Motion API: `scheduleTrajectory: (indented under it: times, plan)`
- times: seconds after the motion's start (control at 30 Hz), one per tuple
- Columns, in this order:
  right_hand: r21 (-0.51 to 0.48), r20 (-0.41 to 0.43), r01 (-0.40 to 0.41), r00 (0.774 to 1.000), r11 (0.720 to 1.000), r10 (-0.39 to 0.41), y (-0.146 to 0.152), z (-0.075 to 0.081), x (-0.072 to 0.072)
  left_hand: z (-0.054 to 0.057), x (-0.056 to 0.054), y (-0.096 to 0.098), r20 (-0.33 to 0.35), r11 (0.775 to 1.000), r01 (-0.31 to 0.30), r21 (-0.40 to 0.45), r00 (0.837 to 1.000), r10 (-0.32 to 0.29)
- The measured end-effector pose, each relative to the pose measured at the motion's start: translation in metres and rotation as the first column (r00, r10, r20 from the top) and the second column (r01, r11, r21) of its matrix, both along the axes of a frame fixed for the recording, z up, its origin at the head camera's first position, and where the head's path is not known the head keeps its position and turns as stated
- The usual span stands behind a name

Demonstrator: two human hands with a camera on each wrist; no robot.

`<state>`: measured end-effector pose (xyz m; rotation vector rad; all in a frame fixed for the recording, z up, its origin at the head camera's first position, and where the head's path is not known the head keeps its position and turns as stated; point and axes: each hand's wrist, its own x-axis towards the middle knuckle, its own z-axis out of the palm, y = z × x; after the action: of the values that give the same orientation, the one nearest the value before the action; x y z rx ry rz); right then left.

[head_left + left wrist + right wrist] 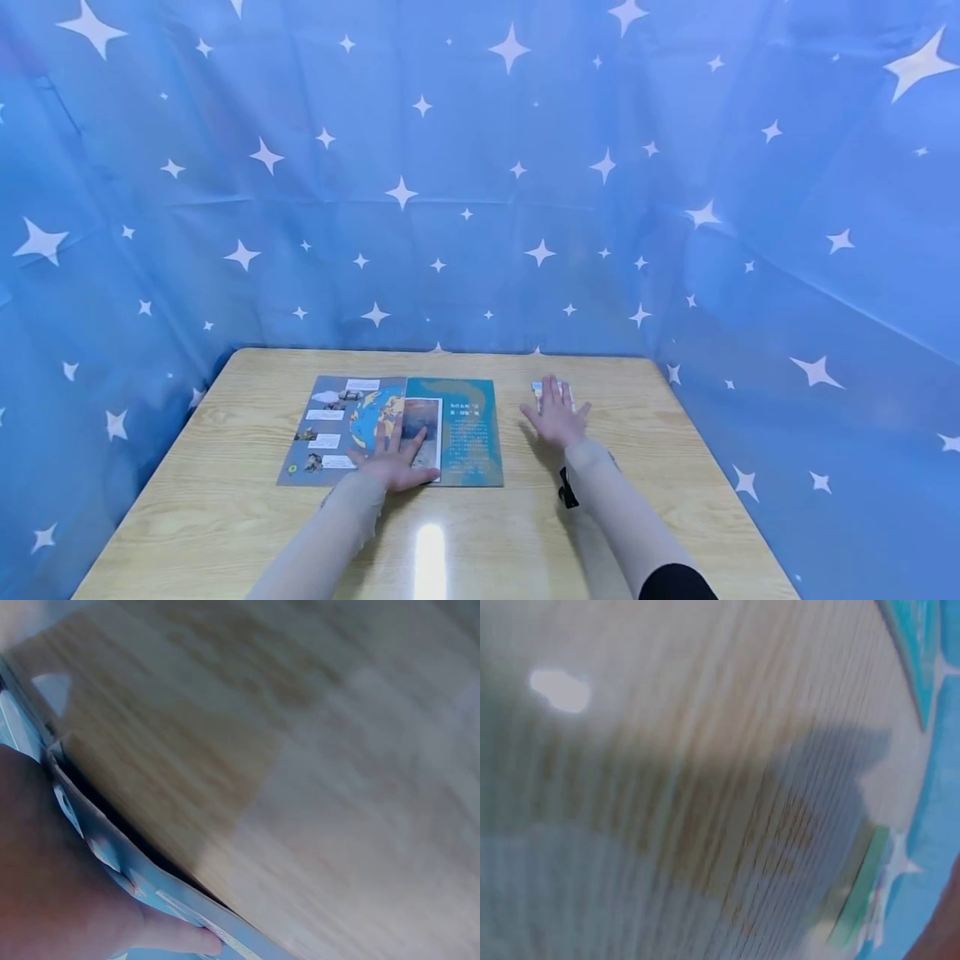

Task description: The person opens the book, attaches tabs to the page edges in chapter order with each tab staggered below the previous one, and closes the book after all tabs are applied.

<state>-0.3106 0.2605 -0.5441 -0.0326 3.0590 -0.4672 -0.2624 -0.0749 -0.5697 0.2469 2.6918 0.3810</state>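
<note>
Two things lie on the desk (225, 467); a starry curtain (465, 133) stands behind and at both sides. The book (363, 417) lies open beneath the left hand (390, 468), its grip spread, fingers apart across the pages. Right of it, a small item (537, 388) lies mostly hidden under the right hand (558, 419), grip likewise splayed; contact there cannot be confirmed.

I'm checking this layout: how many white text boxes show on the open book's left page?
4, going down: the top box, the second box, the third box, the bottom box beside the left hand. The hand covers part of the page, so some may be hidden.
</note>
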Motion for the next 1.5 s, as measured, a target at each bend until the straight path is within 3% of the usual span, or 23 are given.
scheduleTrajectory:
  times: [0.33,0.67,0.9,1.3,1.5]
  plan:
    - [-0.001,0.079,0.007,0.997,1.0,-0.007,0.016,-0.014,-0.017,0.013,0.006,0.001,0.027,1.0,-0.004,0.012,1.0,0.004]
    - [0.005,0.117,-0.014,0.993,1.0,0.013,0.017,-0.019,-0.023,0.028,0.012,0.002,-0.021,1.0,0.025,0.001,0.999,-0.025]
    - [0.014,0.151,-0.022,0.988,1.0,0.02,0.017,-0.016,-0.026,0.023,0.011,0.003,-0.005,1.0,0.014,0.012,1.0,-0.014]
    - [-0.022,0.176,-0.036,0.984,0.999,0.039,0.024,-0.029,-0.026,0.008,0.008,0.002,-0.016,1.0,0.007,0.002,1.0,-0.007]
    - [-0.025,0.202,-0.038,0.978,0.999,0.043,0.017,-0.026,-0.014,0.011,0.007,0.001,0.006,1.0,0.009,0.003,1.0,-0.009]
